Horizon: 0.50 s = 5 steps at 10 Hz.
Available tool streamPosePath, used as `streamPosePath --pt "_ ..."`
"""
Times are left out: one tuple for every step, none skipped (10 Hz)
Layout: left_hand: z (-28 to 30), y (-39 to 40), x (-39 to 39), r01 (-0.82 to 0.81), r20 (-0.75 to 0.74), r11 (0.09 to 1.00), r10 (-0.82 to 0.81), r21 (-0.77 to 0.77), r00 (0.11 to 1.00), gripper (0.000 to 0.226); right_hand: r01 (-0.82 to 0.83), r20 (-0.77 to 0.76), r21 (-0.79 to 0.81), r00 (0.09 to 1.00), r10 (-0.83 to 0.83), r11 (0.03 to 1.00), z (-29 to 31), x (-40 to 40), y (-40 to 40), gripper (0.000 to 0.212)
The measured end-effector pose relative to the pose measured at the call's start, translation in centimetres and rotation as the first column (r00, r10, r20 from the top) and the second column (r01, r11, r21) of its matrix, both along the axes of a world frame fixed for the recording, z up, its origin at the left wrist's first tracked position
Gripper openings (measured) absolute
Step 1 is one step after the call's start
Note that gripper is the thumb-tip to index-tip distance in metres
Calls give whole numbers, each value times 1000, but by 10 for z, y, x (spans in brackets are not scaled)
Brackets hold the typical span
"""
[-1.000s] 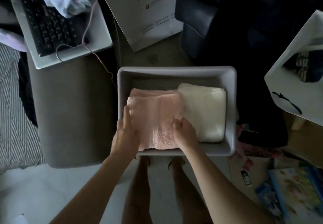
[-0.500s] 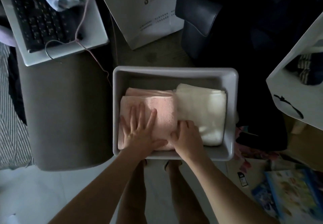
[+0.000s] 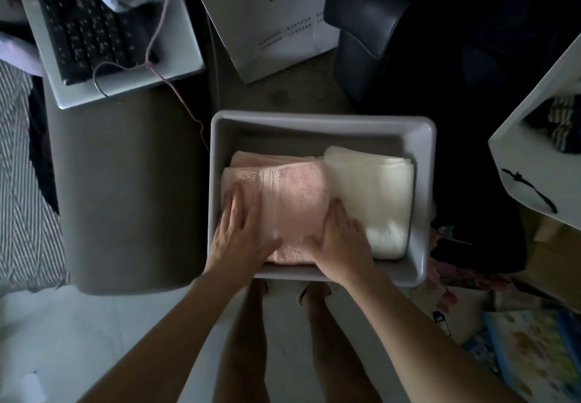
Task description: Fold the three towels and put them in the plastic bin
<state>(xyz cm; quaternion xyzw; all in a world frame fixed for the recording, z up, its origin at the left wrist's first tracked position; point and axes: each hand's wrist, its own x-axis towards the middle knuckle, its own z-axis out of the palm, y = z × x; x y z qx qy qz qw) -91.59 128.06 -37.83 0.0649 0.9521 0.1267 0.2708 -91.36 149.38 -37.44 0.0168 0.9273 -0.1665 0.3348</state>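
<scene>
A grey plastic bin (image 3: pixel 320 121) stands on the floor in front of me. Inside, a folded pink towel (image 3: pixel 292 195) lies on the left, stacked on another pink towel (image 3: pixel 251 157) whose far edge shows beneath it. A folded white towel (image 3: pixel 374 195) fills the right side. My left hand (image 3: pixel 239 232) lies flat on the top pink towel's left part, fingers spread. My right hand (image 3: pixel 342 239) presses flat on that towel's right edge, against the white towel. Neither hand grips anything.
A grey ottoman (image 3: pixel 125 195) sits left of the bin with a laptop (image 3: pixel 103 31) and a pink cable (image 3: pixel 176 88) on it. White paper bags (image 3: pixel 267 18) (image 3: pixel 534 157) stand behind and to the right. Books (image 3: pixel 528 352) lie on the floor at lower right.
My left hand slid left across the pink towel, and my right hand opened flat on its right edge. The towel now lies flatter in the bin.
</scene>
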Motion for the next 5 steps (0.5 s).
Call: streamPosePath --pt "-10 5 -12 10 50 998 -7 -56 999 112 -36 68 67 997 31 997 -2 -7 -3 89" --pt "-3 11 -25 -21 98 997 28 -74 995 113 -26 78 63 997 21 998 9 -13 -5 73" --pt "38 2 -24 -110 136 993 104 33 985 91 47 115 -10 992 -46 999 45 -5 1 56" --pt "124 -8 -27 -324 124 907 301 269 945 60 180 154 -163 976 -155 970 111 8 15 67" --pt "251 -31 -35 -397 -14 683 512 613 859 35 259 -120 -338 942 -314 905 205 8 45 60"
